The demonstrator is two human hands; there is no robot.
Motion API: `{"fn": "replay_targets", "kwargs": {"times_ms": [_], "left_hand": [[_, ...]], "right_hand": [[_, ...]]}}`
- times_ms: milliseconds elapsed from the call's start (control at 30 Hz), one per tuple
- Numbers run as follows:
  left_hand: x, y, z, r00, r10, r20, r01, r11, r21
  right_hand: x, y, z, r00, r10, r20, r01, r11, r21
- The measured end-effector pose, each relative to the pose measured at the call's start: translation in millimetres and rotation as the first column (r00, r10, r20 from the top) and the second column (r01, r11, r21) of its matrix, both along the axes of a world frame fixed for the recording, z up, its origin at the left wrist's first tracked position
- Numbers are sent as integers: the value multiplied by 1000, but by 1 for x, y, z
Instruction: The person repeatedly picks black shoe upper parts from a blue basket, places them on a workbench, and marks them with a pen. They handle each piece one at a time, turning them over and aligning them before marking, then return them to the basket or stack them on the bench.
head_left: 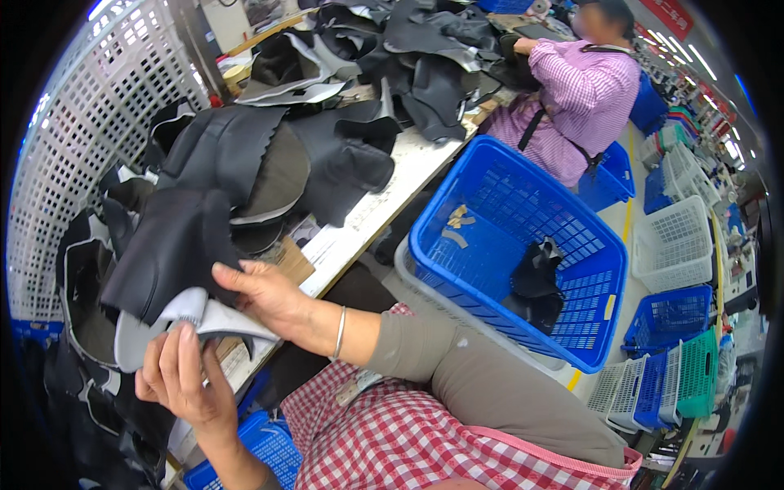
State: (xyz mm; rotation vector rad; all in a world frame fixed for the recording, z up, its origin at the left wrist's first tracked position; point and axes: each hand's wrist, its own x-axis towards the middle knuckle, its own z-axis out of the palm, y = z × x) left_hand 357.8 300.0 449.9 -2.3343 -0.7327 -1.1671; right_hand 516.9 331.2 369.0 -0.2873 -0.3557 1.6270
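A black boot upper (175, 253) with a pale lining is held between my two hands over the edge of the workbench (418, 167). The fingers of my left hand (189, 380) pinch the white lining (230, 320) at its lower end. My right hand (273, 302) grips the right side of the piece, thumb on top, its other fingers partly hidden. Just beyond lie more black uppers (216, 155), heaped on the bench with some grey-brown insides showing.
To my right stands a large blue basket (600, 327) with a few black pieces inside. A tall white lattice crate (106, 122) rises on the left. At the far side a co-worker in a pink striped top (584, 82) handles dark material. Several baskets (678, 245) line the right.
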Motion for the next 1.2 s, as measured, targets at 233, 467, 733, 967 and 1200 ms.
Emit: {"fn": "replay_targets", "kwargs": {"times_ms": [233,467,733,967,1200], "left_hand": [[12,-6,40,944,42,-326,-62,997,-53],[-7,27,-12,996,59,68,-18,872,-489],[-17,16,-75,769,155,620,283,787,-548],[-51,37,-44,875,23,483,403,517,-755],[-16,21,-111,140,500,854,898,299,-322]], "right_hand": [[1,-9,11,996,-25,84,25,1000,-3],[-10,-8,-9,915,-102,391,157,981,-111],[-17,-8,-15,955,-60,291,88,993,-84],[-18,-11,-9,888,-94,450,118,993,-26],[-29,-12,-11,942,-88,324,113,992,-61]]}}
